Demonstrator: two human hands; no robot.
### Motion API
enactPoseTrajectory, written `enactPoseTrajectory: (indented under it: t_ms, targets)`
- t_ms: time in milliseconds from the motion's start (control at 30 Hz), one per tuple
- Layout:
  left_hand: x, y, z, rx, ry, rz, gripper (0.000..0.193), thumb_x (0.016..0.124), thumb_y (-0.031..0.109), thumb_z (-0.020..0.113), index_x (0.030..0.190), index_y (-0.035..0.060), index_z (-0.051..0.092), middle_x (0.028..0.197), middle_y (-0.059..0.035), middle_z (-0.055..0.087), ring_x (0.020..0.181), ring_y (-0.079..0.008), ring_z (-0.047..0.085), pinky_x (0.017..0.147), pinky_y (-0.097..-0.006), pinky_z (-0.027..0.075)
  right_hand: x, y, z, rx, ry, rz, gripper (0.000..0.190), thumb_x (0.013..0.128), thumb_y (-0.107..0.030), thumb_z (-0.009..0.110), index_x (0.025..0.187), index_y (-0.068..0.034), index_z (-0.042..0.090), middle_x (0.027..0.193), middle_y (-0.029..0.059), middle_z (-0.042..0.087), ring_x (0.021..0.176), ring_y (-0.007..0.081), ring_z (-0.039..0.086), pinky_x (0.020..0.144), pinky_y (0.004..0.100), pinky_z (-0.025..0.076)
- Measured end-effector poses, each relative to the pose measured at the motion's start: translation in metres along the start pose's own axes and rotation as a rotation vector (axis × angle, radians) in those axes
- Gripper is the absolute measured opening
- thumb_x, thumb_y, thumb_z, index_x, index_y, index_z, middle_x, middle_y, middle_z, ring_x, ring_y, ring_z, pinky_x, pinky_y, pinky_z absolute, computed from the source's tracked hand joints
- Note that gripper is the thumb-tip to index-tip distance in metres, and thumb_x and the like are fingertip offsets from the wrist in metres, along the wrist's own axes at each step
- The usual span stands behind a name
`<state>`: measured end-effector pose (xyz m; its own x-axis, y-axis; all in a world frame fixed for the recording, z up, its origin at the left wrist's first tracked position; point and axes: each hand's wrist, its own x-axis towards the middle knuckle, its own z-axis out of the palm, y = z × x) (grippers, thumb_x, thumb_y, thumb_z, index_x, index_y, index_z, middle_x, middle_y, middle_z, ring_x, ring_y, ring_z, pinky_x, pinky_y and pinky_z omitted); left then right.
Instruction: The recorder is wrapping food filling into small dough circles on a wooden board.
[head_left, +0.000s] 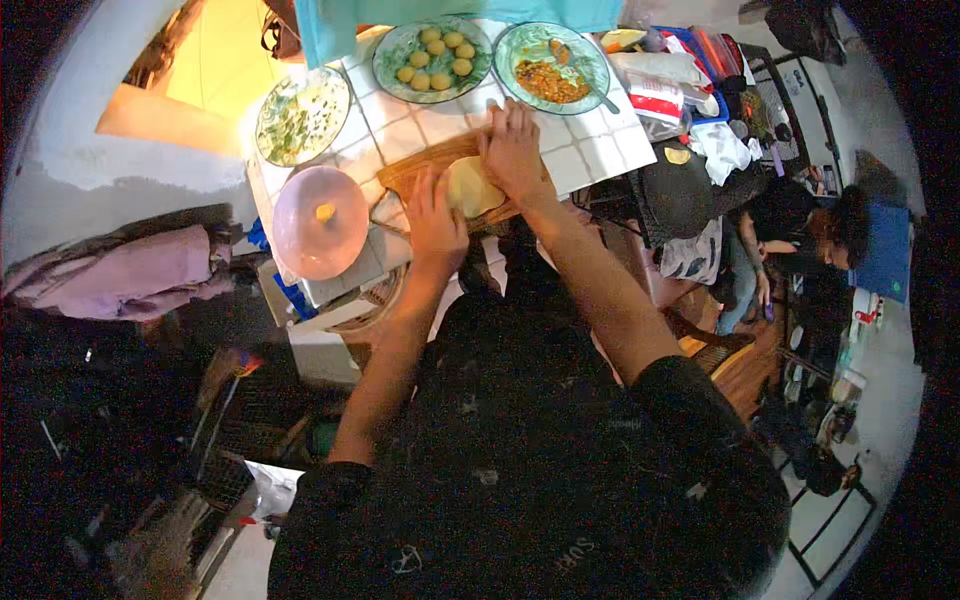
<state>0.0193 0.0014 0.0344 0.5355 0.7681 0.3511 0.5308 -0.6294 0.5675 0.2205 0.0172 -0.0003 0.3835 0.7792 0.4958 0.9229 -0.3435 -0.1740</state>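
A flat round of pale yellow dough (474, 189) lies on a wooden board (405, 166) between my two hands. At its left edge, my left hand (436, 225) rests with the fingers stretched forward and nothing visible in them. My right hand (516, 154) bends over the right edge of the round, and its fingertips reach past the board's far side. Whether the right fingers grip the dough is hidden. Beyond the board stands a green patterned plate (386, 64) with several dough balls (436, 49). Beside it, another green plate (510, 49) carries a chunky brown-orange filling (551, 81) and a spoon (600, 94).
Left on the white tiled table (562, 154) are a pink bowl (292, 225) with a yellow lump (325, 213) and a patterned plate (304, 116). Bags and a blue crate (721, 109) crowd the right side. A person (780, 225) sits farther right.
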Motion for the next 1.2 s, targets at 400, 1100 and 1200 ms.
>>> enactPoseTrajectory:
  t_ms: [400, 1100, 1200]
  targets:
    - [-0.019, -0.007, 0.010, 0.102, -0.118, 0.018, 0.070, 0.095, 0.021, 0.067, 0.156, -0.0021, 0.042, 0.164, -0.0263, 0.038, 0.157, -0.0431, 0.029, 0.128, -0.0554, 0.024, -0.003, -0.006, 0.004, -0.025, -0.096, 0.080, 0.046, 0.098, -0.032, 0.064, 0.135, -0.005, 0.061, 0.133, 0.0203, 0.062, 0.130, 0.0395, 0.056, 0.106, 0.0555, 0.047]
    - [0.010, -0.010, 0.002, 0.133, -0.193, 0.091, 0.070, 0.095, 0.033, 0.071, 0.156, 0.0088, 0.049, 0.159, -0.0258, 0.040, 0.150, -0.0436, 0.035, 0.125, -0.0570, 0.027, -0.037, 0.057, -0.047, 0.588, -0.304, -0.013, 0.048, 0.106, -0.026, 0.059, 0.144, 0.002, 0.051, 0.159, 0.0221, 0.046, 0.148, 0.0409, 0.042, 0.123, 0.0472, 0.034]
    - [0.012, -0.018, 0.004, 0.163, -0.185, 0.149, 0.071, 0.094, 0.032, 0.071, 0.157, 0.0088, 0.048, 0.159, -0.0258, 0.041, 0.150, -0.0439, 0.036, 0.125, -0.0573, 0.026, -0.033, 0.057, -0.049, 0.615, -0.282, -0.012, 0.047, 0.104, -0.025, 0.061, 0.143, 0.001, 0.051, 0.159, 0.0208, 0.046, 0.147, 0.0408, 0.043, 0.123, 0.0476, 0.034]
